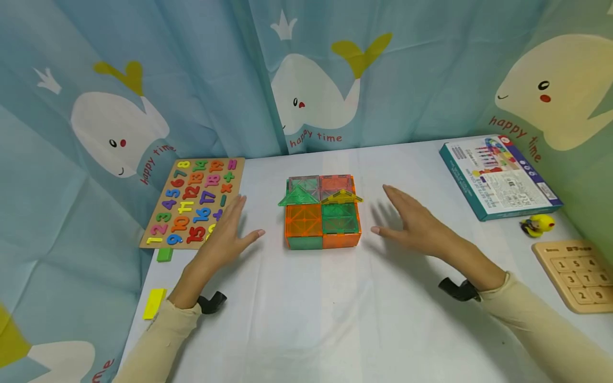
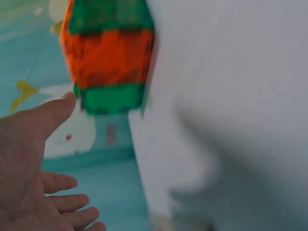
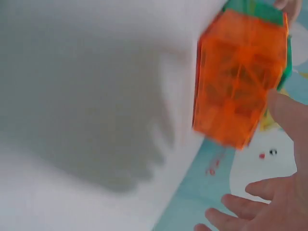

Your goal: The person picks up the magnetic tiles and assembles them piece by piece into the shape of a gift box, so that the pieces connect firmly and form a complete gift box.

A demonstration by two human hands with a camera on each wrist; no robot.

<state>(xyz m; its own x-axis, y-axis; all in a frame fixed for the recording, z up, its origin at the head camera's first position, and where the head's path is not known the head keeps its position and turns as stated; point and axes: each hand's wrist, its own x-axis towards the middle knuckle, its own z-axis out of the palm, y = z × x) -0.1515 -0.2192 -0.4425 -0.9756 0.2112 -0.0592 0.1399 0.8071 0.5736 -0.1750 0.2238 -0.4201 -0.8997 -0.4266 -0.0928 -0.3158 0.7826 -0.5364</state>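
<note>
A low block built of see-through magnetic tiles (image 1: 304, 220) in orange, green and pink sits mid-table. Across its top lie a green triangle tile (image 1: 299, 196) and a yellow triangle tile (image 1: 342, 197). My left hand (image 1: 226, 239) hovers to the left of the block, fingers straight and thumb pointing towards it, with nothing held. On the other side my right hand (image 1: 414, 223) is held apart from the block, its fingers extended and thumb spread. Both wrist views show the block's orange and green side walls (image 2: 113, 57) beyond the spread, bare fingers.
At the left lies a wooden number board (image 1: 191, 202) with coloured numerals, near a green block (image 1: 164, 255) and a yellow block (image 1: 155, 304). A flat boxed set (image 1: 500, 175), a yellow duck toy (image 1: 537, 225) and a wooden number puzzle (image 1: 577, 276) lie at right. A whale-print curtain (image 1: 215, 80) surrounds the table.
</note>
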